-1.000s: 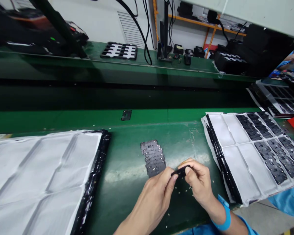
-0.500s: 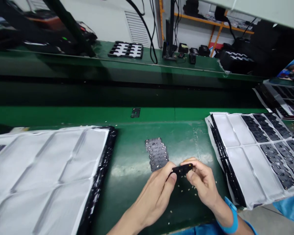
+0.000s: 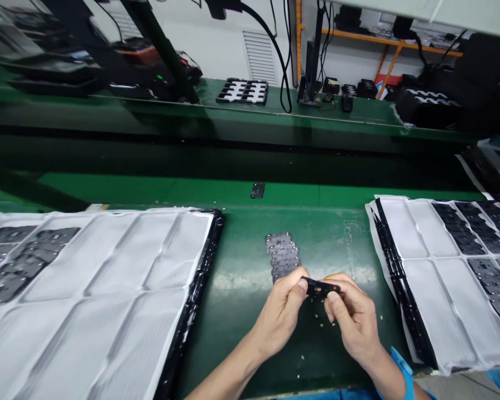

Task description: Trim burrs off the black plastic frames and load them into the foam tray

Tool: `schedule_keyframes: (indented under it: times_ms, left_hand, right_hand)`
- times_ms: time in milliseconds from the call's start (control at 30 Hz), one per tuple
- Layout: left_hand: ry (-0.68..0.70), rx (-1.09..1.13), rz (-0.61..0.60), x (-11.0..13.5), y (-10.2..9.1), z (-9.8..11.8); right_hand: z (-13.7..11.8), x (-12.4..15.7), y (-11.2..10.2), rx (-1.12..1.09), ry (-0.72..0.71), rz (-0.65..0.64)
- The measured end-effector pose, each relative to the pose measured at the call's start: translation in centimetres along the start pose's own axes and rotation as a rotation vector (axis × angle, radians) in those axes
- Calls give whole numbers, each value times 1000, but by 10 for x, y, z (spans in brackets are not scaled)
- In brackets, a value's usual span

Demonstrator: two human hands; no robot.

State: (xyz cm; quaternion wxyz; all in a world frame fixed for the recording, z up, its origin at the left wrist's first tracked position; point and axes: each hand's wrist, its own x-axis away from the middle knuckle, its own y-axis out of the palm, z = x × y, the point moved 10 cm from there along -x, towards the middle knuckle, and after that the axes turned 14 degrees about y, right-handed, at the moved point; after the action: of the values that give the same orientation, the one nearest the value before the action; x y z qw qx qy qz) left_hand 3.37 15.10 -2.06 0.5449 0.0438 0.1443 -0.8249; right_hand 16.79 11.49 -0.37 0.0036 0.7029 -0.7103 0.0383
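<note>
Between my two hands is a small flat black plastic part [image 3: 320, 288], held nearly edge-on above the green table. My left hand [image 3: 284, 304] pinches its left end between thumb and fingers. The right end sits in the closed thumb and fingers of my right hand [image 3: 354, 314]. Just beyond my left hand lies an overlapping row of similar dark flat parts [image 3: 281, 253], its near end hidden by the hand. Tiny pale bits [image 3: 321, 325] are scattered on the table beneath my hands.
At left is a white-lined tray [image 3: 120, 250] with dark parts in its far-left compartments. Another white-lined tray [image 3: 416, 278] at right holds rows of parts. One single part [image 3: 257, 190] lies farther back on the green surface. A black-and-white tray [image 3: 242, 91] rests on the rear ledge.
The view has swung left, so more of the left tray and its parts show. Both hands still grip the black part, which has tilted slightly, its right end now lower.
</note>
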Motion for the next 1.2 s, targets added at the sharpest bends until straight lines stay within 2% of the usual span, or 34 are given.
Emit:
schedule_keyframes:
  times_ms: [133,467,633,800,967,1067,1200]
  left_hand:
    - [9,-22,-12,-1,2,-2]
    - [38,-105,-35,-2,3,8]
    - [32,-100,-159,-1,9,12]
    - [51,-209,-217,-2,0,17]
    - [64,-106,-81,-9,-8,23]
    - [31,45,28,-14,-5,19]
    - [4,176,90,-16,0,12]
  right_hand:
    - [0,0,1,-6,-11,-1]
    - [3,-2,-2,-33,10,16]
    - [9,-4,-11,-34,57,39]
    - [10,-5,-23,-52,83,98]
    - [8,-4,-20,-50,89,89]
    - [7,-3,-17,-10,69,93]
    - [5,0,-16,41,26,102]
